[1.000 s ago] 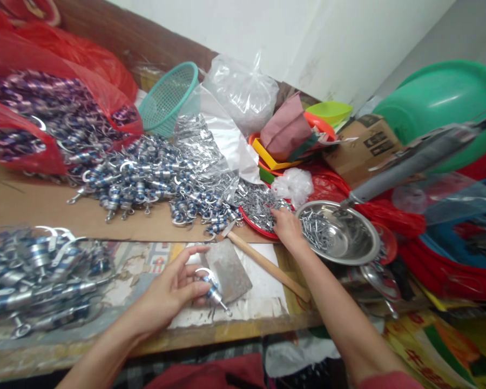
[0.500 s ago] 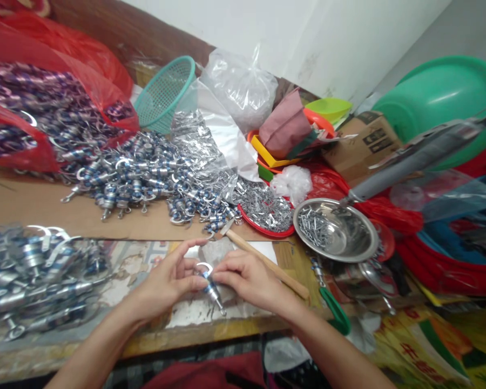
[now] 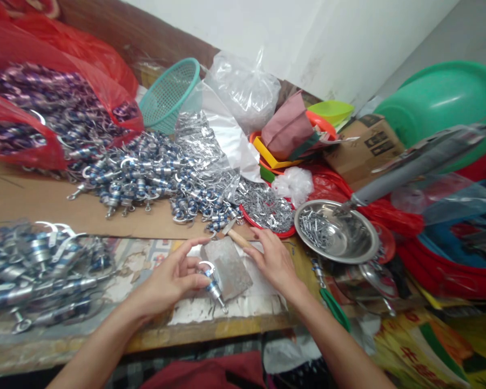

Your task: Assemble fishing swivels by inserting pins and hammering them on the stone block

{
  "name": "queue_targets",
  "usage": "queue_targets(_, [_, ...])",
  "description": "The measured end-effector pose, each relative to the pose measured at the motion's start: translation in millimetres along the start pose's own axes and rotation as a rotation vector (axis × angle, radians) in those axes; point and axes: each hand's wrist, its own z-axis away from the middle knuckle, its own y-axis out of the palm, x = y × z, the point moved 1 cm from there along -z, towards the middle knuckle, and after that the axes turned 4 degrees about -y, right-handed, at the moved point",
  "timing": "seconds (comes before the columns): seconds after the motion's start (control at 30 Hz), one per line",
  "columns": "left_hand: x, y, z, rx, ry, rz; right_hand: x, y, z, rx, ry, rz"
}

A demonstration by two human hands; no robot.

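Note:
My left hand (image 3: 174, 278) pinches a small silver-and-blue metal fitting (image 3: 214, 289) between thumb and fingers. The fitting has a curved hook at its upper end and a ring at its lower end. Beside it, a grey block (image 3: 229, 267) lies on a white sheet (image 3: 263, 310). My right hand (image 3: 273, 259) is over the wooden handle of a hammer (image 3: 238, 238), thumb and stretched fingers on either side of it. The rest of the handle is hidden under the hand and forearm. The hammer head lies just beyond the block.
Similar fittings are heaped at the near left (image 3: 40, 270) and further back (image 3: 137, 173). A red plate (image 3: 285, 234) of small metal pieces stands beside a steel bowl (image 3: 366, 254) of pins. A grey tool (image 3: 413, 173) slants over the bowl. A teal basket (image 3: 168, 97) stands behind.
My right hand has left the fitting and moved up and right onto the hammer handle, uncovering the grey block. My left hand keeps hold of the fitting. The view has shifted slightly.

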Motion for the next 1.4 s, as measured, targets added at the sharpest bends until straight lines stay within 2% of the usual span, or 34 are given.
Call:
queue_targets(0.07, [-0.2,0.2,0.0,0.000,0.005,-0.003,-14.6,1.2,4.2,0.138,0.063,0.077])
queue_targets(0.13, [-0.1,0.1,0.2,-0.005,0.007,-0.008,-18.7,0.7,8.7,0.194,0.096,0.066])
queue_targets(0.3, [0.2,-0.1,0.8,-0.005,0.011,-0.004,8.4,-27.3,21.4,0.059,0.023,-0.078])
queue_targets(0.37, [-0.2,0.4,0.7,-0.001,0.019,-0.002,22.9,-43.6,30.4,0.033,-0.087,-0.111])
queue_targets(0.47, [-0.7,0.8,0.7,-0.018,0.021,-0.014,36.3,-58.4,47.8,-0.101,-0.269,-0.070])
queue_targets(0.53, [-0.7,0.7,0.9,-0.031,0.022,-0.024,38.5,-57.4,58.8,-0.088,-0.336,0.004])
queue_targets(0.63, [-1.1,0.6,1.5,-0.047,0.036,-0.044,36.7,-47.9,69.8,0.098,-0.338,0.097])
queue_targets(0.67, [-1.3,0.6,1.6,-0.058,0.038,-0.051,36.3,-45.9,71.8,0.100,-0.331,0.103])
queue_targets(0.77, [-2.2,1.0,1.5,-0.079,0.041,-0.052,37.5,-44.8,75.0,-0.032,-0.343,0.087])
queue_targets(0.87, [-3.6,1.2,1.8,-0.075,0.046,-0.053,36.3,-41.1,73.6,0.052,-0.312,0.031])
queue_targets(0.93, [-3.8,1.0,2.6,-0.083,0.031,-0.056,28.2,-35.2,68.2,0.068,-0.211,-0.064])
queue_targets(1.07, [-1.0,-1.6,4.3,-0.169,0.020,-0.227,-4.3,-19.3,45.1,-0.051,0.028,-0.134])
queue_targets(1.2, [1.5,-3.2,5.6,-0.277,0.172,-0.491,-33.3,-10.8,9.4,0.027,0.017,0.015])
queue_targets(1.3, [0.1,0.4,7.2,-0.329,0.346,-0.629,-49.0,-12.7,-25.3,-0.032,0.045,0.108])
queue_targets(1.4, [-0.9,5.9,8.4,-0.359,0.411,-0.734,-63.6,-12.0,-60.1,-0.047,0.103,0.189])
